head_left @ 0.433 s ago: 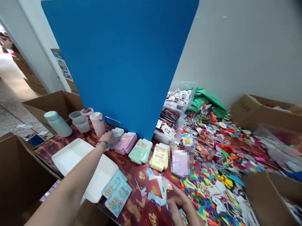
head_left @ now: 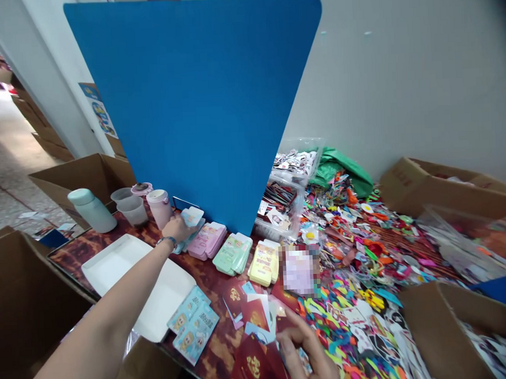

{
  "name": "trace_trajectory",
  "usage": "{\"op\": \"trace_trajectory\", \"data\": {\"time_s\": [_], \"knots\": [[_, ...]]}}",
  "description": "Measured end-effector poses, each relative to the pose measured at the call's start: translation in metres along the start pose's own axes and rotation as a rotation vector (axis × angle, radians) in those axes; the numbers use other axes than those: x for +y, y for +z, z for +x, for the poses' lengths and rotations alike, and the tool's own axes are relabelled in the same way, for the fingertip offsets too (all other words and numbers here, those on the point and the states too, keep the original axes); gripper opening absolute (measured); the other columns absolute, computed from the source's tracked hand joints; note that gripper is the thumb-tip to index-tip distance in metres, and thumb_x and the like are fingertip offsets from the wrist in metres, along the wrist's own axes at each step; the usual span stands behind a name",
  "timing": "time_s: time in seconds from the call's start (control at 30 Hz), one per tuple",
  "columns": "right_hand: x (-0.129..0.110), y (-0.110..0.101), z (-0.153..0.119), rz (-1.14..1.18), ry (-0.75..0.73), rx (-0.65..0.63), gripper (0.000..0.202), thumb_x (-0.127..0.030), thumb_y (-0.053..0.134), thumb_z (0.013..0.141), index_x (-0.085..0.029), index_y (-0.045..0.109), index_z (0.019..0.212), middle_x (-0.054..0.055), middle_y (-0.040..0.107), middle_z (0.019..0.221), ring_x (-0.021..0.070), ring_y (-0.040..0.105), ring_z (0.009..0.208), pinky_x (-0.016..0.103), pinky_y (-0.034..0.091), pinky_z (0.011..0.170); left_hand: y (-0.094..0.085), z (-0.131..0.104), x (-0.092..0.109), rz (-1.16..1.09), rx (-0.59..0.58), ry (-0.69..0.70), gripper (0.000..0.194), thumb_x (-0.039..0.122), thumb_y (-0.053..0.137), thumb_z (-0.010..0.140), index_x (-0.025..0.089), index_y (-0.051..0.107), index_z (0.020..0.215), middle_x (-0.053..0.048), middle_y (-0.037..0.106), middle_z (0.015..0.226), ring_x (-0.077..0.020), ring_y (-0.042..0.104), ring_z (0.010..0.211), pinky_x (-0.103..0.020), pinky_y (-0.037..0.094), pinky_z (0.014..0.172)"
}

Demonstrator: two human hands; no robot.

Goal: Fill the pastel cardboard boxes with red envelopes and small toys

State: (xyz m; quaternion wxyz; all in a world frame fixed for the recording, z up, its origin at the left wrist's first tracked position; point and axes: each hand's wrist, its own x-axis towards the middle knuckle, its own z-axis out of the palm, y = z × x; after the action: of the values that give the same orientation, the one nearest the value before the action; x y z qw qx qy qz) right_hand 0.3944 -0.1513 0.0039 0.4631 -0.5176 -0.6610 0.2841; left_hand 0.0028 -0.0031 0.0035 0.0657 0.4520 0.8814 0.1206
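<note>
My left hand [head_left: 177,229] reaches to the back of the table and is closed on a light blue card packet [head_left: 193,216], tilted up above the light blue stack. To the right of it stand a pink stack [head_left: 207,240], a green stack [head_left: 233,253] and a yellow stack [head_left: 263,263] of packets. My right hand [head_left: 310,357] is at the front, thumb and index finger apart, with nothing visible between them. Beside its fingertips lie dark red cards [head_left: 253,364] with gold print, mixed with pale cards. Two light blue packets [head_left: 196,331] lie in front of a white tray [head_left: 146,294].
A blue board [head_left: 199,102] stands behind the stacks. At the back left are a mint bottle [head_left: 92,212], clear plastic cups [head_left: 132,210] and a pink cup [head_left: 159,207]. Colourful small items [head_left: 354,313] heap on the right, with cardboard boxes [head_left: 430,321] around.
My left hand has lifted the light blue packet slightly off its stack. The view has shifted a little to the right. My right hand stays in place.
</note>
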Motion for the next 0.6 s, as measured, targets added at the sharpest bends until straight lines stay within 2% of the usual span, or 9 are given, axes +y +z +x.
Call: {"op": "trace_trajectory", "data": {"time_s": [0.1,0.17,0.23,0.27,0.33,0.4,0.5,0.6], "knots": [[-0.004,-0.001,0.008,0.023,-0.05,-0.038,0.033,-0.04,0.057,0.092,-0.02,0.065,0.117,0.001,0.068,0.076,0.014,0.067,0.069,0.019,0.052,0.069,-0.01,-0.027,0.009,-0.018,0.119,0.043,0.088,0.065,0.058,0.079,0.003,0.036,0.138,-0.025,0.052,0.129,-0.0373,0.057,0.114,-0.046,0.05,0.089],[-0.011,0.001,0.017,0.026,-0.119,-0.095,0.031,-0.034,0.056,0.093,-0.021,0.062,0.122,0.001,0.069,0.079,0.0138,0.067,0.071,0.02,0.054,0.07,-0.013,-0.057,0.02,-0.04,0.173,0.126,0.093,0.067,0.059,0.077,0.008,0.029,0.143,-0.021,0.05,0.133,-0.0353,0.054,0.12,-0.043,0.048,0.095],[-0.021,0.004,0.028,0.011,-0.232,-0.154,0.033,-0.026,0.054,0.094,-0.023,0.057,0.127,0.002,0.069,0.087,0.0144,0.067,0.077,0.022,0.056,0.074,-0.012,-0.095,0.034,-0.071,0.216,0.256,0.091,0.065,0.061,0.075,0.014,0.028,0.143,-0.016,0.05,0.137,-0.0301,0.051,0.125,-0.037,0.044,0.103],[-0.025,0.007,0.034,-0.007,-0.307,-0.167,0.036,-0.023,0.053,0.095,-0.023,0.055,0.13,0.004,0.069,0.094,0.0156,0.067,0.083,0.025,0.056,0.078,-0.009,-0.114,0.042,-0.124,0.298,0.379,0.088,0.061,0.062,0.075,0.012,0.031,0.141,-0.017,0.052,0.134,-0.0306,0.053,0.123,-0.037,0.045,0.102],[-0.032,0.013,0.044,-0.081,-0.46,-0.134,0.041,-0.019,0.053,0.094,-0.023,0.052,0.134,0.009,0.065,0.11,0.0197,0.065,0.1,0.032,0.055,0.087,-0.002,-0.152,0.057,-0.224,0.407,0.562,0.07,0.049,0.062,0.08,0.016,0.037,0.137,-0.015,0.059,0.126,-0.0284,0.059,0.114,-0.037,0.05,0.096],[-0.034,0.018,0.05,-0.209,-0.559,-0.06,0.043,-0.02,0.057,0.092,-0.022,0.053,0.135,0.014,0.058,0.124,0.0249,0.06,0.112,0.039,0.053,0.093,0.005,-0.185,0.069,-0.322,0.441,0.667,0.059,0.04,0.063,0.082,0.019,0.041,0.133,-0.013,0.063,0.119,-0.0268,0.064,0.106,-0.036,0.053,0.09],[-0.028,0.018,0.048,-0.33,-0.561,-0.018,0.037,-0.021,0.059,0.091,-0.022,0.061,0.128,0.016,0.05,0.133,0.0291,0.056,0.118,0.044,0.052,0.094,0.012,-0.219,0.082,-0.421,0.437,0.72,0.065,0.031,0.064,0.081,0.018,0.037,0.138,-0.014,0.062,0.117,-0.0274,0.063,0.104,-0.039,0.054,0.088],[-0.021,0.007,0.038,-0.204,-0.442,-0.145,0.027,-0.021,0.054,0.094,-0.022,0.066,0.117,0.014,0.049,0.135,0.0266,0.053,0.123,0.039,0.05,0.098,0.016,-0.237,0.089,-0.443,0.381,0.818,0.074,0.026,0.063,0.081,0.018,0.028,0.146,-0.016,0.059,0.125,-0.0286,0.06,0.109,-0.041,0.053,0.09]]}}
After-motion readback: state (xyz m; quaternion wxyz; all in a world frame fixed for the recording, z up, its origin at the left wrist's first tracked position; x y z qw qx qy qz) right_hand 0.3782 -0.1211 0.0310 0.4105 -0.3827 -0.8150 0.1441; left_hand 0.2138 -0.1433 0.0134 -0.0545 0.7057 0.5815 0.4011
